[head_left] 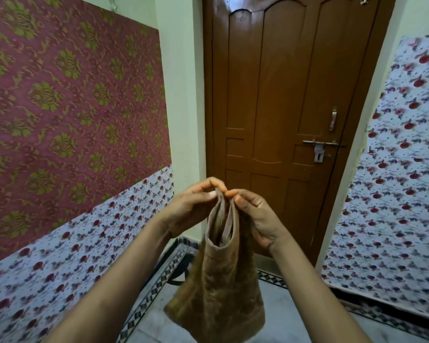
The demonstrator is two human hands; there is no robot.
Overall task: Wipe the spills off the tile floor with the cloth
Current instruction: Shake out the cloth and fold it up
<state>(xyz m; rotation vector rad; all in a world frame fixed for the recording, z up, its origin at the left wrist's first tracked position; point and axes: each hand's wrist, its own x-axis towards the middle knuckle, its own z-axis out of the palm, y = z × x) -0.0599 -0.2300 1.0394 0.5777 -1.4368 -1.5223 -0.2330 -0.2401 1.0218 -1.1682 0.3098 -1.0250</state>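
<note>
I have the cloth (218, 280) up in the air in front of me, nowhere near the tile floor (278, 315) yet. Both hands meet at its top edge: my left hand (193, 206) pinches the cloth between thumb and curled fingers (209, 181), and my right hand (255, 214) pinches the same edge right beside it, fingertips of the two hands almost touching. So both sets of fingers are narrow and holding cloth, not free.

The cloth hangs straight down from that pinch, its long axis vertical, folded into a loose tube with an open fold showing just under my hands. Its lower edge hangs in front of the floor; I cannot tell how far above. Neither hand is nearer to it than the other; they share the grip evenly.

I judge wiping has not begun: the cloth needs to go down flat onto the tiles. I see no spill in the visible patch of floor, which the cloth and my forearms largely cover, so I cannot say which way it lies.

Around me: a brown door (287, 95) straight ahead, patterned fabric (60, 95) on the left wall, floral fabric (401, 169) on the right, and a dark patterned border (159, 285) along the floor's left edge. Nothing stands between cloth and floor.
</note>
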